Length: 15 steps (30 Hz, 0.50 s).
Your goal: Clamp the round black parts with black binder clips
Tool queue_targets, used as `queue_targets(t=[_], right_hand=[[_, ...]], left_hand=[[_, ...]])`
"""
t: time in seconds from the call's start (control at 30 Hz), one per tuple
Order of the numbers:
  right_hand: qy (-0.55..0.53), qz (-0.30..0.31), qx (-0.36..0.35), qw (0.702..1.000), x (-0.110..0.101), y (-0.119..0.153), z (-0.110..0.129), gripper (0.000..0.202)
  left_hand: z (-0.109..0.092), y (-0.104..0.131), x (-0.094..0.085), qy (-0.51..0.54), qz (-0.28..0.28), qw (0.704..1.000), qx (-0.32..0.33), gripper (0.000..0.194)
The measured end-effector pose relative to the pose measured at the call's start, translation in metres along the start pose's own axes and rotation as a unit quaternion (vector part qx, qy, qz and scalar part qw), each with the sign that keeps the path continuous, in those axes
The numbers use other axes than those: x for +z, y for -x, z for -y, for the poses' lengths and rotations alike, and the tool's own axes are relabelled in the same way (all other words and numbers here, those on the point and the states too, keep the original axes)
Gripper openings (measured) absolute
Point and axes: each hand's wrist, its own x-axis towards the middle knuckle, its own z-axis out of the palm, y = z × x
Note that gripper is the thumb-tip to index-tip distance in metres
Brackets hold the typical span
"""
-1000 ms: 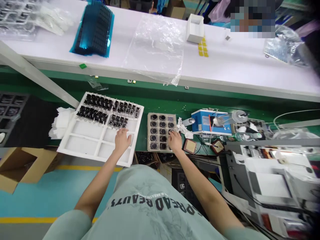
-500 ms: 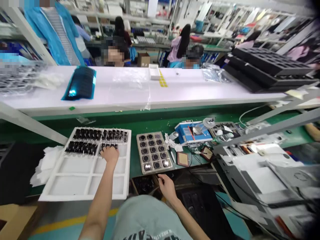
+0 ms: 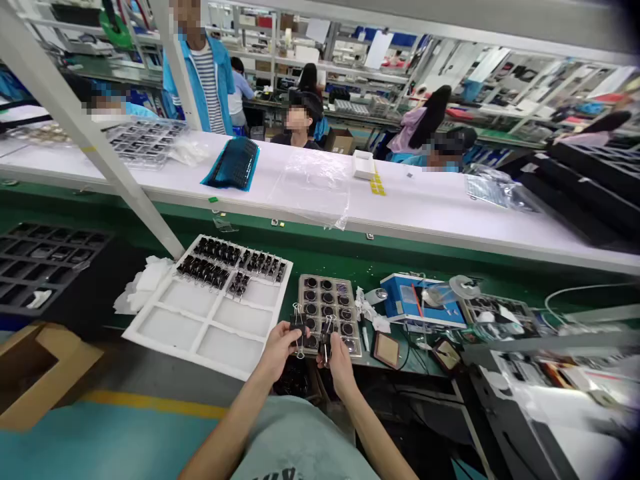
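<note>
In front of my body, both hands are raised over the near edge of the bench. My left hand (image 3: 276, 348) pinches a black binder clip (image 3: 299, 325) with wire handles pointing up and down. Close beside it, my right hand (image 3: 341, 365) grips a second black binder clip (image 3: 327, 337), its wire handles at the top. Behind the clips lies a tray (image 3: 327, 293) of round dark discs in square cells. To the left sits a white divided tray (image 3: 204, 327); clips like these (image 3: 203, 272) fill its far compartments, with a few more in a middle one.
A blue box-shaped device (image 3: 400, 293) stands right of the disc tray, near a brown square pad (image 3: 387, 349). An open carton (image 3: 45, 373) is at lower left. A slanted metal post (image 3: 125, 180) crosses the left side. Several people are beyond the white shelf (image 3: 310, 200).
My left hand has left the white tray and come to the middle, now holding a clip. My right hand has risen with another clip. The view has swung left.
</note>
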Motion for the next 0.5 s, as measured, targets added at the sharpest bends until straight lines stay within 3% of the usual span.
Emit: queue_targets(t=[0.2, 0.4, 0.5], right_hand=[[0.100, -0.004, -0.049, 0.994, -0.025, 0.012, 0.008, 0.066], [0.150, -0.033, -0.091, 0.984, -0.038, 0.017, 0.013, 0.064], [0.112, 0.020, -0.077, 0.990, -0.045, 0.024, 0.014, 0.059]], left_hand=[[0.014, 0.003, 0.023, -0.050, 0.046, 0.997, -0.037, 0.036], [0.024, -0.004, 0.044, -0.122, 0.033, 0.992, -0.019, 0.044], [0.027, -0.010, 0.046, -0.115, 0.013, 0.993, -0.011, 0.043]])
